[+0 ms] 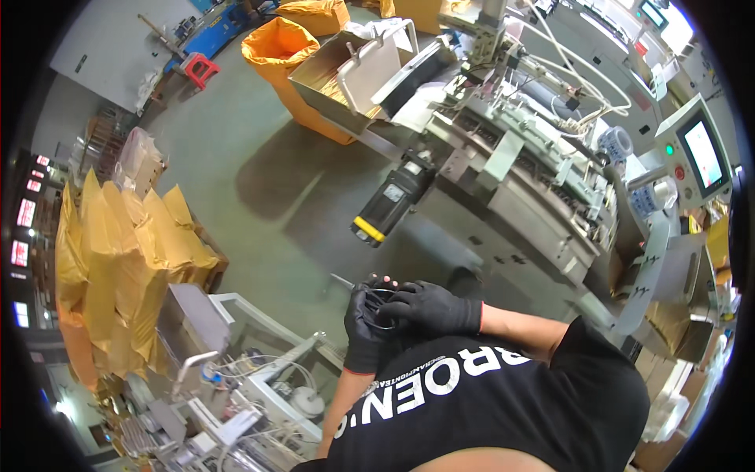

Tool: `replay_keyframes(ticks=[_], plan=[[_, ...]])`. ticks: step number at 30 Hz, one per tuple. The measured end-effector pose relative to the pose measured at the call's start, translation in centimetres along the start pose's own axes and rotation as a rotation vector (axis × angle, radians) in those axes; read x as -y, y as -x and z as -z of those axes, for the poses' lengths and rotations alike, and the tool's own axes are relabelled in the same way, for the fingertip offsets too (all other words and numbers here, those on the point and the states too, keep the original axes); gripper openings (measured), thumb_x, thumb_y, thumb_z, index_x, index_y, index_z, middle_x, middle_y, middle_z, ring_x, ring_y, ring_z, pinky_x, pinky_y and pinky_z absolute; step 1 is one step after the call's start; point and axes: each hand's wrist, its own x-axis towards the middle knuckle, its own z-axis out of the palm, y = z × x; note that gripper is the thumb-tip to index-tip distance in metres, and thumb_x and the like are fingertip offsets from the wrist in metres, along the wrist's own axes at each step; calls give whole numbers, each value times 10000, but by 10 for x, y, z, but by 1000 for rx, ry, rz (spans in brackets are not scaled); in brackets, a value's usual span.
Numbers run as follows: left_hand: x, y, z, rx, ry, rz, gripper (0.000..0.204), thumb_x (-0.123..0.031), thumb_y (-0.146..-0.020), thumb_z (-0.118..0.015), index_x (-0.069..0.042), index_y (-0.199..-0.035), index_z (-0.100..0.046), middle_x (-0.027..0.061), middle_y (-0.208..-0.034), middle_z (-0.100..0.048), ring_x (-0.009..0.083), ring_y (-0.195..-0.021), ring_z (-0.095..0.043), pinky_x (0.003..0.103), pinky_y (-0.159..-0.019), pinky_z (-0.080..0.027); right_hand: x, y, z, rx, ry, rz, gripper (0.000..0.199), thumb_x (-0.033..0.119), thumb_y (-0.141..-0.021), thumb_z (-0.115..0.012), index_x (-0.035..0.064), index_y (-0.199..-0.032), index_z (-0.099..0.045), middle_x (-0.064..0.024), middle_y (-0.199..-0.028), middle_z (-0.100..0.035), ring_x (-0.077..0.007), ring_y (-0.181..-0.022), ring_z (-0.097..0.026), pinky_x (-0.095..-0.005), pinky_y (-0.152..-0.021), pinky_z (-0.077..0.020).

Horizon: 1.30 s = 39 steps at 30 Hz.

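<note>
My two hands meet in front of my black shirt, both in black gloves with red cuff edges. My left hand (362, 321) is curled, and some bare fingertips show at its top. My right hand (434, 307) closes in from the right, its fingers bent over the left palm. Between them is a thin, dark looped thing (383, 296), cable-like, with a pale glint along its edge. The gloves hide most of it, and its kind does not show. A thin pale rod end (341, 280) sticks out just left of the hands; whether it belongs to the looped thing I cannot tell.
Ahead right stands a long machine (511, 165) with a black motor (393, 197) jutting out and a control screen (702, 153). Yellow sacks (118, 259) stand at left. Another machine frame (267, 377) is near my left arm. An orange-lined bin (279, 47) stands farther off.
</note>
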Motion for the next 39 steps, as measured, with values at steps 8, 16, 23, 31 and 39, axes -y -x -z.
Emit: replay_keyframes(ticks=[8, 16, 23, 31, 39], plan=[[-84, -22, 10, -97, -549, -474, 356, -209, -956, -299, -4, -1220, -421, 145, -1145, -545, 234, -1069, -522, 367, -948, -417, -15, -110, -55, 235, -129, -411, 360, 269, -783, -577, 1, -1001, -477, -193, -796, -583, -354, -712, -579, -446, -621, -459], [-219, -95, -15, -132, -1207, -474, 493, -246, -949, -359, 67, -1320, -270, 177, -1254, -468, 219, -1140, -452, 316, -975, -317, -86, -242, -106, 41, -347, -417, 331, 228, -760, -608, 18, -980, -477, -190, -760, -578, -362, -701, -573, -445, -611, -440], [-290, -175, -57, 25, -1332, -255, 510, -139, -932, -408, 58, -1359, -210, 177, -1254, -457, 198, -1131, -453, 298, -960, -344, -136, -315, -97, -310, -402, -523, 301, 168, -753, -593, 40, -1008, -498, -192, -807, -583, -374, -737, -573, -444, -635, -441], [-326, -293, -101, 606, -1757, 165, 569, -214, -909, -458, 58, -1350, -223, 186, -1046, -594, 253, -946, -589, 308, -816, -444, -172, -336, -65, -473, -99, -1048, 263, 174, -738, -586, 57, -969, -537, -194, -845, -593, -387, -765, -575, -454, -649, -451], [-306, -358, -170, 1102, -1958, 364, 486, -320, -908, -465, 19, -1252, -417, 186, -979, -597, 306, -997, -564, 355, -872, -423, -181, -352, -39, -918, 128, -1352, 247, 174, -730, -600, 58, -944, -554, -191, -795, -598, -392, -772, -572, -453, -618, -447]])
